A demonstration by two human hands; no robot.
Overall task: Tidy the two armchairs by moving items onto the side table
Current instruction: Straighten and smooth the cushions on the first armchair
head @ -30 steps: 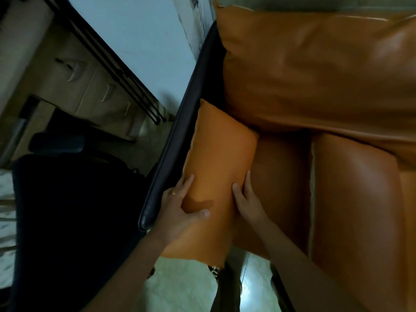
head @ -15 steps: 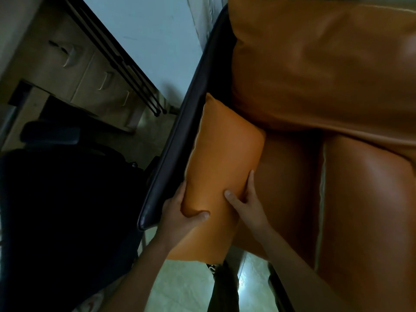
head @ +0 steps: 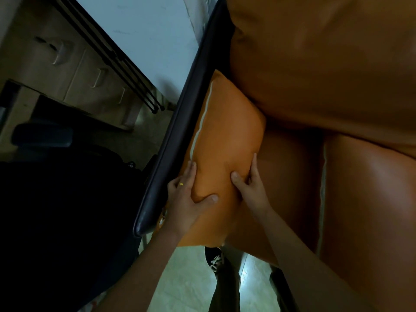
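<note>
Head view: your left hand (head: 186,199) and right hand (head: 249,188) each pinch a long side of the orange cushion (head: 225,136), thumbs on its face. It's wedged along the seat's (head: 292,190) left edge against the dark armrest (head: 177,136). It dents under your thumbs, so it's soft and probably light, with a slick cover. Grip deep.

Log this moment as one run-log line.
stage: grasp | left hand: grips orange cushion | right hand: grips same | orange cushion: beside dark armrest

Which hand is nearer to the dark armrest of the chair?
Left. The left hand grips the orange cushion beside the armrest; the right hand holds the cushion's far side.
</note>
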